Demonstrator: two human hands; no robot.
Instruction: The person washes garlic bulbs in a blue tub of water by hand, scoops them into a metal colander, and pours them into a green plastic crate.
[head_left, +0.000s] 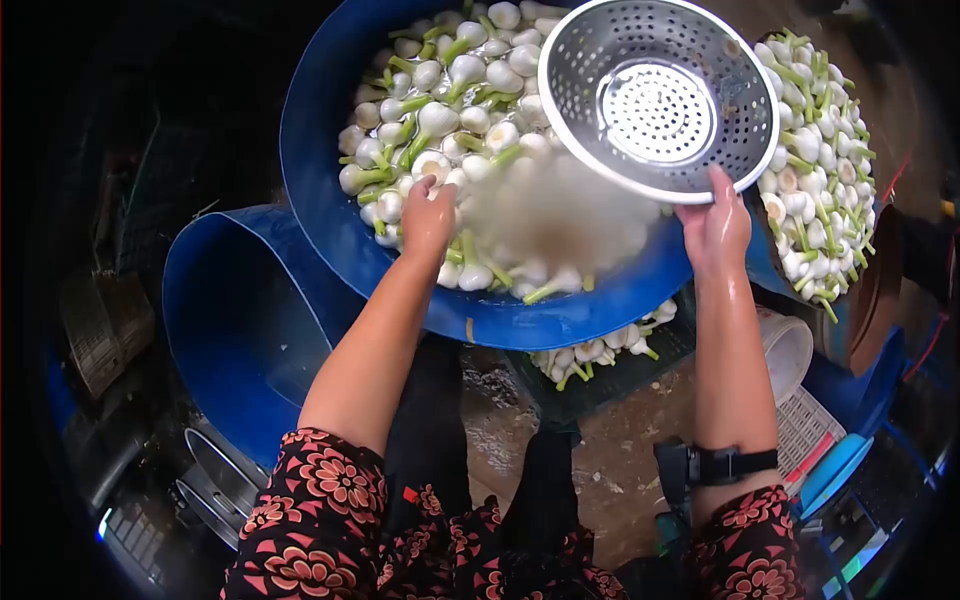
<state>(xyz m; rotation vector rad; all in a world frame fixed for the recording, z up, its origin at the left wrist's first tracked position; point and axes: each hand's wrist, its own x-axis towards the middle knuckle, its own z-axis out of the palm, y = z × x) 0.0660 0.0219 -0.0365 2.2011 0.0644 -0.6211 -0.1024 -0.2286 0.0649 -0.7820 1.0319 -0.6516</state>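
A large blue tub holds many white garlic bulbs with short green stems, in water. My left hand is at the tub's near left side, its fingers slightly apart among the bulbs, partly hidden by the hand itself; no bulb shows clearly gripped. With my right hand I hold the rim of a round metal colander. My thumb lies over the near rim. The colander is tilted above the right side of the tub, and no bulbs show inside it. A blurred patch hides the bulbs between my hands.
More garlic bulbs are heaped in a container at the right. Below the tub, a dark crate also holds bulbs. Another blue barrel lies at the left. A white bucket and a light basket stand by my right forearm.
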